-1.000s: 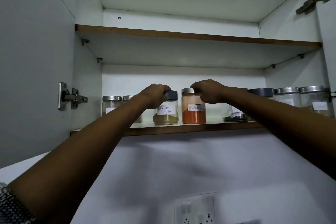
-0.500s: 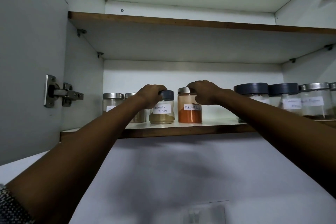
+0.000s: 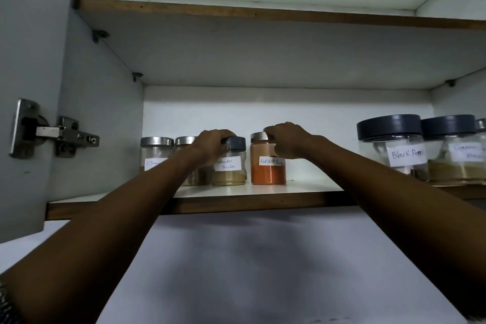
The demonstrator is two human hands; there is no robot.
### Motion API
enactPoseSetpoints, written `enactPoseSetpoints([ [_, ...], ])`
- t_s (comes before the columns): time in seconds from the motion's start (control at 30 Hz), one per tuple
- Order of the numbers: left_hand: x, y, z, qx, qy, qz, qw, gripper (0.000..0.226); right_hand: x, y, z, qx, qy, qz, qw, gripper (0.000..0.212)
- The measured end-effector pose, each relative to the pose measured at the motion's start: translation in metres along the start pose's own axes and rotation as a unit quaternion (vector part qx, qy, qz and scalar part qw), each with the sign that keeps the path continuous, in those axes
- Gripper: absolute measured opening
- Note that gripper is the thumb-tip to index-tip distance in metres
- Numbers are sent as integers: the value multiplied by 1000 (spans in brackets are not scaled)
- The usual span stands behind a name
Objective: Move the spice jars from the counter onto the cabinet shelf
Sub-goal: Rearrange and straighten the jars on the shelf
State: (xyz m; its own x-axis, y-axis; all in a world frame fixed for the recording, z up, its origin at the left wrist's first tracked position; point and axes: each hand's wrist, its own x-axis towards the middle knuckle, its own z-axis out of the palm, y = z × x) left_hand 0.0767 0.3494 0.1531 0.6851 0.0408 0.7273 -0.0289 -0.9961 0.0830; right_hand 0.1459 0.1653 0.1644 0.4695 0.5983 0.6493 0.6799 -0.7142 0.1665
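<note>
Both hands grip jars by the top: the left hand (image 3: 210, 143) curls over the dark lid of the coriander powder jar (image 3: 229, 166), and the right hand (image 3: 288, 142) wraps the silver-lidded neck of the red chilli powder jar (image 3: 268, 166). Each jar stands upright on the lower cabinet shelf (image 3: 236, 193), long axis vertical, label facing out. They sit just beside each other, not touching.

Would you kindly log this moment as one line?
left hand: grips coriander jar | right hand: grips chilli jar | both on shelf
</note>
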Motion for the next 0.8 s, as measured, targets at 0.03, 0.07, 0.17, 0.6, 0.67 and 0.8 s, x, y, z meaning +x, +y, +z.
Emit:
enactPoseSetpoints([
  [0.03,2,-2,1,5,-1,-2,1000,39,3,0,3,3,1,1,1000,21],
  [0.07,4,-4,1,13,-5,-3,1000,39,6,0,5,5,1,2,1000,25],
  [0.17,12,-10,2,42,-32,-6,999,39,15,1,13,2,-6,1,1000,31],
  [0.6,20,-19,5,94,-94,-17,991,52,42,-5,31,-40,-52,9,998,44],
  [0.67,20,-20,6,94,-90,-16,991,53,43,-7,33,-44,-50,12,998,46],
  [0.8,20,-20,7,86,-91,-22,992,56,39,-8,35,-38,-39,15,998,54],
])
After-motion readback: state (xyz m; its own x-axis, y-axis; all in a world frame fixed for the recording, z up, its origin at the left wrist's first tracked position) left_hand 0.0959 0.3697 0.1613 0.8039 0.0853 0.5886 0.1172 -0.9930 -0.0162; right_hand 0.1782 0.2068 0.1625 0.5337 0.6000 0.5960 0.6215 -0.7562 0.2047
